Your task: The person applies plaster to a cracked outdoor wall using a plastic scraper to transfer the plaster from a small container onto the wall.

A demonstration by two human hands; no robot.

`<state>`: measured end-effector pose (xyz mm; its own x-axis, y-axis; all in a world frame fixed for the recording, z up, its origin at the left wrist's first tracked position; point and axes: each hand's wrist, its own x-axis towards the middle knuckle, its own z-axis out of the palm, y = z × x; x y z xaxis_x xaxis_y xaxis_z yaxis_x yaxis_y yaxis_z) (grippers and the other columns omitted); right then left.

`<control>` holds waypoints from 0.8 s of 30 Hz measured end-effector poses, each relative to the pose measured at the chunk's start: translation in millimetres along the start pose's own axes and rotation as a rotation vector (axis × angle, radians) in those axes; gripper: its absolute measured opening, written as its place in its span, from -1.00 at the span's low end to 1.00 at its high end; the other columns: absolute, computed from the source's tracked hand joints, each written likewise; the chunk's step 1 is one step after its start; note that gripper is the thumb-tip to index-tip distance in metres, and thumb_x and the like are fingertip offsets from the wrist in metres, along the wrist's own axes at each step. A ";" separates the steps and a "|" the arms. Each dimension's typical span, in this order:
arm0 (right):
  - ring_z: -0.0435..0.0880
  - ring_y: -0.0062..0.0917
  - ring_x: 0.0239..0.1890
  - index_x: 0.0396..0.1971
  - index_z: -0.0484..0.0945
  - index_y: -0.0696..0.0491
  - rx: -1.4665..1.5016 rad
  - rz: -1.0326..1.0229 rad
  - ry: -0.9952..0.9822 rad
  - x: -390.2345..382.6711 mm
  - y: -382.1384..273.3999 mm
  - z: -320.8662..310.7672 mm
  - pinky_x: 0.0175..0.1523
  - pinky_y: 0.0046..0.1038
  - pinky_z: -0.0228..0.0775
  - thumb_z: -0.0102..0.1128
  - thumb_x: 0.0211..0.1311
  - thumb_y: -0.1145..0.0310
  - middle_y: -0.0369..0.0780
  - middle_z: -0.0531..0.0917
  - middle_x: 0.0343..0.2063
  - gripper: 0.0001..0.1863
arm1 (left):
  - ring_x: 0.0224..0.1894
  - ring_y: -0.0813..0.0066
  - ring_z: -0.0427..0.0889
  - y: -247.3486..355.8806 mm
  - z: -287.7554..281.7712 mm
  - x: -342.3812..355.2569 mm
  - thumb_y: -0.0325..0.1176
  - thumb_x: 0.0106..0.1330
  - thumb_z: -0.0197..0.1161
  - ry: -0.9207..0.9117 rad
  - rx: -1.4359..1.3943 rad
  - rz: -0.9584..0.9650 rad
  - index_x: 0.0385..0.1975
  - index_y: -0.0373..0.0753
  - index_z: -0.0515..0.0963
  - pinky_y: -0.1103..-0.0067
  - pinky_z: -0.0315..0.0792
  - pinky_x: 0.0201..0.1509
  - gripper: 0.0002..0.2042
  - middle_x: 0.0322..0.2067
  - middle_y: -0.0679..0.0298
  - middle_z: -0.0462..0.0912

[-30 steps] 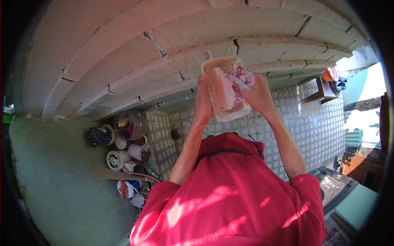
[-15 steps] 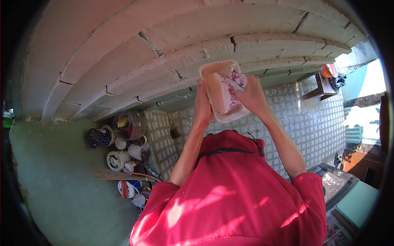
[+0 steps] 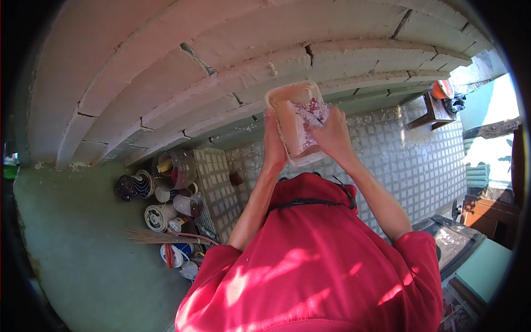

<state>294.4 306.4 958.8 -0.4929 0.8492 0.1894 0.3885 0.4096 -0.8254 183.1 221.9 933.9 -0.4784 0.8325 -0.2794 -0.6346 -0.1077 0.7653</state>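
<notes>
A shallow rectangular plastic tub [image 3: 293, 130], coated inside with pale pinkish paint or paste, hangs in front of my body. My left hand [image 3: 275, 145] grips its left side, with the thumb near the rim. My right hand [image 3: 333, 135] is closed over the right part of the tub, around a small tool smeared white and pink [image 3: 314, 115]. The tool's working end is down in the tub, and its exact kind is unclear under the smears and fingers. Pink and white lumpy residue shows beside it.
Stepped, pinkish-white boards with cracks [image 3: 249, 33] rise close ahead. Buckets and pots [image 3: 159, 217] and a bundle of thin sticks [image 3: 149, 237] line the green wall at left. A small wooden bench [image 3: 431, 113] stands far right on the tiled floor [image 3: 381, 149].
My right hand and the tool have shifted slightly within the tub. The tub stays in my left hand, and the whole view has moved a little.
</notes>
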 end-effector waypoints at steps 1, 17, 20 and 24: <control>0.52 0.07 -0.33 -0.43 0.56 0.25 0.011 0.002 -0.027 0.4 3.2 0.7 -0.27 -0.18 0.39 0.20 -0.08 0.45 0.13 0.56 -0.49 -0.80 | 0.12 0.37 0.44 0.7 1.4 -0.9 0.16 0.39 -0.21 -0.010 -0.028 -0.020 0.25 -0.22 0.20 0.48 0.35 0.19 -0.37 0.13 0.20 0.39; 0.52 0.09 -0.30 -0.48 0.51 0.33 0.060 -0.053 -0.153 9.0 4.1 -36.1 -0.18 -0.12 0.37 0.14 -0.17 0.43 0.16 0.54 -0.47 -0.75 | 0.18 0.32 0.39 -35.2 -13.7 11.3 0.10 0.43 -0.26 -0.018 -0.048 0.137 0.29 -0.22 0.10 0.41 0.32 0.24 -0.40 0.20 0.15 0.30; 0.52 0.09 -0.27 -0.49 0.49 0.34 0.025 -0.053 -0.186 11.2 -1.8 -37.1 -0.20 -0.17 0.38 0.13 -0.17 0.44 0.17 0.55 -0.46 -0.75 | 0.20 0.49 0.29 -30.5 -22.5 14.9 -0.05 0.49 -0.28 -0.127 -0.060 0.126 0.24 -0.27 0.13 0.51 0.22 0.26 -0.51 0.17 0.22 0.25; 0.57 -0.07 -0.24 -0.34 0.49 0.32 0.030 0.047 -0.259 17.6 -5.3 -36.0 -0.14 -0.28 0.37 0.19 -0.12 0.42 0.11 0.58 -0.36 -0.68 | 0.17 0.42 0.36 -29.9 -34.0 23.7 -0.01 0.48 -0.29 -0.119 0.104 0.137 0.24 -0.28 0.14 0.47 0.27 0.24 -0.48 0.15 0.19 0.32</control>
<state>311.7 331.2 985.7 -0.6590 0.7521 0.0112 0.3944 0.3582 -0.8462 170.1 226.3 884.7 -0.4771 0.8729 -0.1024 -0.4991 -0.1732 0.8491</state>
